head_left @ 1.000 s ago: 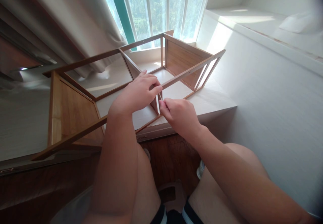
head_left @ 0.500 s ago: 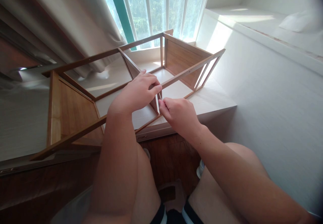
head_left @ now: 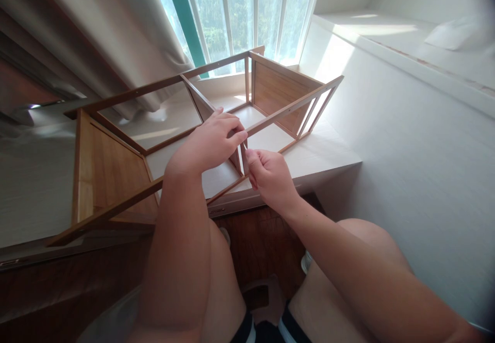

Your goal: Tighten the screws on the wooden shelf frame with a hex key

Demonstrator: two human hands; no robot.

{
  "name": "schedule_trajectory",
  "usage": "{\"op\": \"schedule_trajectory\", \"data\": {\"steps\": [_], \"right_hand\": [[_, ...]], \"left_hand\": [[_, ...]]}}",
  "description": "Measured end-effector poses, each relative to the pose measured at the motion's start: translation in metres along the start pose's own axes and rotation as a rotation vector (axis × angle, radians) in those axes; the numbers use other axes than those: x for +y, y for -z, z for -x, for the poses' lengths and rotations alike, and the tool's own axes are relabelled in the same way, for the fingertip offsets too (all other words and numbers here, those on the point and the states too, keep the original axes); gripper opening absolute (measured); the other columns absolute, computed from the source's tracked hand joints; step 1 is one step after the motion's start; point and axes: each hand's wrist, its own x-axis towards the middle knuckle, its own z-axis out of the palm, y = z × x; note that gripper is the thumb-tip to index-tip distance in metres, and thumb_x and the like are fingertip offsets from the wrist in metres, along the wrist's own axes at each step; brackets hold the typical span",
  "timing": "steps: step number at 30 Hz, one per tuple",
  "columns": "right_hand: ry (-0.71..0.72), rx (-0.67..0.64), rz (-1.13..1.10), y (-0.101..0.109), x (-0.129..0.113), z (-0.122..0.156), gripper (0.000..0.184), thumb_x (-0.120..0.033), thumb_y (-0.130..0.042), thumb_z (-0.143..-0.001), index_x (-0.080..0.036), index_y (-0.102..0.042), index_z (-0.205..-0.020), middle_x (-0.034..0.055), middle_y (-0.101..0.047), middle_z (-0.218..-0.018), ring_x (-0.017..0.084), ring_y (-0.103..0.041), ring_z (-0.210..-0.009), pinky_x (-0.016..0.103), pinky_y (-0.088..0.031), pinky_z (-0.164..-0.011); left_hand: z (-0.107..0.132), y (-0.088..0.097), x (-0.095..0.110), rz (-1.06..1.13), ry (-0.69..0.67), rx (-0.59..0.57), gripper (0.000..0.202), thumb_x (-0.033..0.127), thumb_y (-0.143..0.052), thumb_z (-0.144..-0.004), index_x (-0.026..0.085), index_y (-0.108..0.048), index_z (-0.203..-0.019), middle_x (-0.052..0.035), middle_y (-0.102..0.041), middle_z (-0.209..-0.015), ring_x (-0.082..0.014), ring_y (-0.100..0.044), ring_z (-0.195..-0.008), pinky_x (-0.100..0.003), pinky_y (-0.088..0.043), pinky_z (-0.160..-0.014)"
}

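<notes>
A wooden shelf frame (head_left: 108,162) lies on its side across a white windowsill ledge (head_left: 325,154). My left hand (head_left: 211,144) is wrapped over the frame's near rail where the middle divider panel (head_left: 201,103) meets it. Just to its right, my right hand (head_left: 270,178) is closed in a pinch against the same joint. What the fingertips pinch is too small to make out. Both forearms reach up from my lap.
A beige curtain (head_left: 116,33) hangs at the back left beside a barred window (head_left: 247,7). A white wall (head_left: 406,142) runs along the right. Dark wooden floor (head_left: 266,245) shows below the ledge, between my bare knees.
My right hand has turned and curled tighter at the joint, shifting slightly left. The left hand and the frame have stayed put.
</notes>
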Motion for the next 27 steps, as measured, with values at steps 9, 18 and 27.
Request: {"op": "schedule_trajectory", "data": {"steps": [9, 18, 27], "right_hand": [[-0.266, 0.057, -0.953, -0.031, -0.006, 0.008, 0.044, -0.042, -0.055, -0.095, -0.022, -0.036, -0.061, -0.0094, -0.033, -0.042, 0.006, -0.03, -0.037, 0.02, -0.024, -0.041], [-0.328, 0.016, -1.116, -0.029, -0.009, 0.009, 0.043, -0.041, -0.057, -0.093, -0.022, -0.035, -0.062, -0.0098, -0.033, -0.042, 0.007, -0.031, -0.038, 0.02, -0.023, -0.042], [-0.009, 0.012, -0.109, -0.004, 0.001, -0.002, 0.047, -0.044, -0.048, -0.098, -0.021, -0.036, -0.058, -0.0058, -0.035, -0.049, 0.009, -0.031, -0.048, 0.027, -0.023, -0.051]], "left_hand": [[0.0, -0.001, -0.002, -0.012, -0.008, -0.002, 0.029, 0.036, -0.038, -0.099, 0.02, -0.061, -0.092, -0.0036, -0.067, -0.114, -0.0214, -0.053, -0.129, -0.043, -0.015, -0.127], [0.001, 0.001, 0.001, -0.008, 0.026, -0.008, 0.029, 0.037, -0.04, -0.098, 0.019, -0.062, -0.092, -0.0039, -0.066, -0.12, -0.025, -0.043, -0.141, -0.042, -0.017, -0.127], [0.0, 0.0, -0.002, 0.007, 0.008, -0.007, 0.028, 0.037, -0.04, -0.098, 0.02, -0.06, -0.088, -0.004, -0.067, -0.115, -0.0222, -0.05, -0.131, -0.044, -0.013, -0.128]]}}
